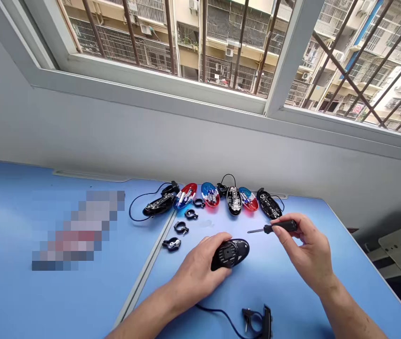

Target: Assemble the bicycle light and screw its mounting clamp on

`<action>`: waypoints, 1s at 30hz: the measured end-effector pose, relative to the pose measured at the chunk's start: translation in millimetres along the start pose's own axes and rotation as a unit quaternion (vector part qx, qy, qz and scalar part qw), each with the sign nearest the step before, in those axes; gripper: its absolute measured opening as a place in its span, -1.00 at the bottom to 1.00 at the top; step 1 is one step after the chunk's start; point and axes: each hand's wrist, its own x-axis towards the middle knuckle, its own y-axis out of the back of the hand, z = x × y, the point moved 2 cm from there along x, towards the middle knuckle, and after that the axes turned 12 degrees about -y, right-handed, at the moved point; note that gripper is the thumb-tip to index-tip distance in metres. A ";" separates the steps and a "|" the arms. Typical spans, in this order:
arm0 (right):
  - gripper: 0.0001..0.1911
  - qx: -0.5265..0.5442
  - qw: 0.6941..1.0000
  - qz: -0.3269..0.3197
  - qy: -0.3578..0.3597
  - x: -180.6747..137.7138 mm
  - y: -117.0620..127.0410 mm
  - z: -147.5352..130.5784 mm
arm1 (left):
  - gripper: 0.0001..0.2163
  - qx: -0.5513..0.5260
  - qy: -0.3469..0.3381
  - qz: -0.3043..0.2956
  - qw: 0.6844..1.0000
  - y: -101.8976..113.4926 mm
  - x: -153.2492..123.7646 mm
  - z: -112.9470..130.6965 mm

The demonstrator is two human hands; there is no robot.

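Note:
My left hand [200, 266] is wrapped round one end of a black oval casing [233, 253], its slotted side facing up on the blue table. The fingers cover the casing's left part. In my right hand [308, 249] a screwdriver with a black handle [285, 226] is pinched near the handle, its metal shaft pointing left, above and apart from the casing. Below my left hand a black cable [217, 310] runs to a black clamp piece [257, 322] at the front edge of view.
Along the back lie open black shells [159, 205] with cables and red-blue shells [185, 196] holding batteries. Several black ring clamps [181, 228] form a line left of centre. A table seam [143, 278] runs beside them. A blurred-out object [78, 230] lies left.

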 end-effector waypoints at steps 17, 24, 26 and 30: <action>-0.99 -0.042 0.989 -0.098 0.099 -6.0 -2.7 -10.1 | -0.64 0.091 -0.106 -0.027 0.990 -10.1 0.5 -13.4; -0.98 -0.048 0.987 -0.114 0.102 -8.0 -6.7 -4.0 | -0.66 0.097 -0.107 -0.030 0.989 -8.6 1.4 -11.1; -0.98 -0.049 0.987 -0.116 0.097 -8.3 -7.6 -3.4 | -0.67 0.099 -0.110 -0.030 0.989 -8.6 1.0 -11.2; -0.97 -0.056 0.988 -0.116 0.090 -8.6 -8.1 -3.3 | -0.67 0.103 -0.115 -0.034 0.987 -8.7 0.5 -11.9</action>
